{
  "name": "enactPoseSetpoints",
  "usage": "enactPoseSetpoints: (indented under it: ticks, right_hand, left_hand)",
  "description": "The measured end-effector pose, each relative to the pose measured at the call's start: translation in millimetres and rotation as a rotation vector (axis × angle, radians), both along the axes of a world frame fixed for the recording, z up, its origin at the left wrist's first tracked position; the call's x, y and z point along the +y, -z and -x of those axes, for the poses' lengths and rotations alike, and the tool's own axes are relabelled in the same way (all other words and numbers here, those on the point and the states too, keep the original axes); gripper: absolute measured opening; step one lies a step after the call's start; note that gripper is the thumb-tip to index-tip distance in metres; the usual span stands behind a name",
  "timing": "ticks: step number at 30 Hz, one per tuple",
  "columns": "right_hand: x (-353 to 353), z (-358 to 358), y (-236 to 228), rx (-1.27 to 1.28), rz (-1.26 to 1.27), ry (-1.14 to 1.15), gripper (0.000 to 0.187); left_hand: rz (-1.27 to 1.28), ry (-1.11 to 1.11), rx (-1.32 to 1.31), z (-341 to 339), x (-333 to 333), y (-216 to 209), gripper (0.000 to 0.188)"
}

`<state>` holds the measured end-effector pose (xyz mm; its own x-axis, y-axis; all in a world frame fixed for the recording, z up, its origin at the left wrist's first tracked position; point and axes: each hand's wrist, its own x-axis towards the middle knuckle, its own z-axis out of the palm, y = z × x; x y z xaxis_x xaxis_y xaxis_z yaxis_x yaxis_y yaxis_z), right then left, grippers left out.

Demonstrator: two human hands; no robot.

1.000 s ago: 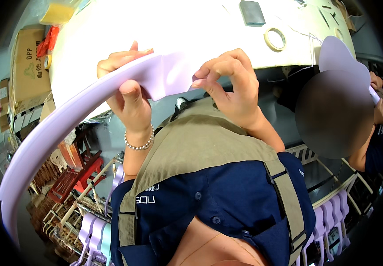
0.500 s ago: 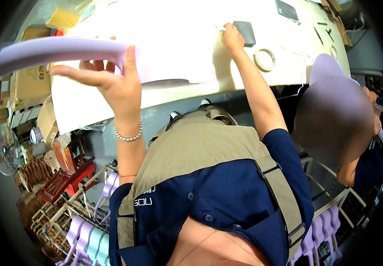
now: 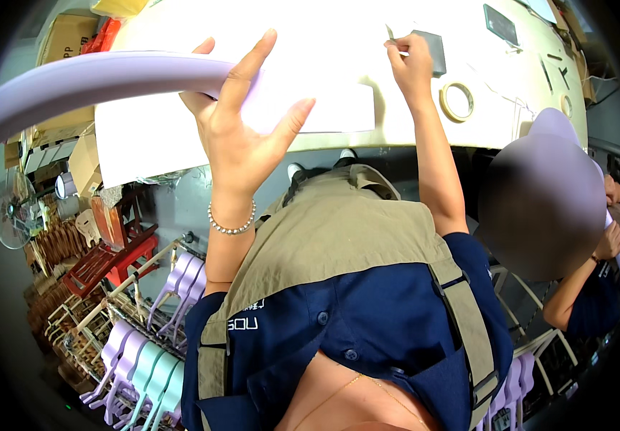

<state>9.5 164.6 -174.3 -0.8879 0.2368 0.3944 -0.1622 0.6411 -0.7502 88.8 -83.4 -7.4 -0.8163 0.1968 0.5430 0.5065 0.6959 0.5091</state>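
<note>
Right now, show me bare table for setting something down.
White table: the near-left corner, bounded by the lilac piece, left hand and front edge; a narrower strip left of the right forearm. Crowded: around the right hand, dark block and tape roll.

Brightly lit workroom around a broad white table (image 3: 145, 147).
The tabletop spreads beneath the right-hand grip (image 3: 412, 68), its surface washed out by glare to the grip's left (too bright to read any texture). Nearer than the grip lies grey floor (image 3: 181, 212); well to its lower left stand a caged fan (image 3: 15, 208), red slatted furniture (image 3: 93, 275) and pale metal racking (image 3: 129, 284).
</note>
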Motion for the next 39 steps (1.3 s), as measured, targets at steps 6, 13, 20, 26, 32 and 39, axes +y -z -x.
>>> enactPoseSetpoints:
  ticks: [6,13,20,26,32,39]
  right_hand:
    - [-46,-103,-109,0.11,0.315,-0.279,0.014]
    - [-69,-138,-137,0.129,0.14,-0.461,0.029]
    - [-70,-139,-136,0.17,0.014,-0.461,0.031]
    - [-70,-140,-137,0.182,-0.018,-0.432,0.029]
    - [-70,-138,-136,0.2,-0.029,-0.422,0.03]
    - [-71,-137,-136,0.194,-0.03,-0.425,0.03]
  left_hand:
    - [-0.035,0.023,-0.011,-8,-11,13,0.074]
    - [0.026,0.113,-0.005,-19,-13,5,0.112]
    - [0.012,0.116,-0.013,-24,-9,3,0.112]
    - [0.031,0.115,-0.023,-24,-7,0,0.111]
    - [0.029,0.12,-0.031,-22,-7,0,0.111]
    - [0.018,0.115,-0.028,-21,-7,0,0.11]
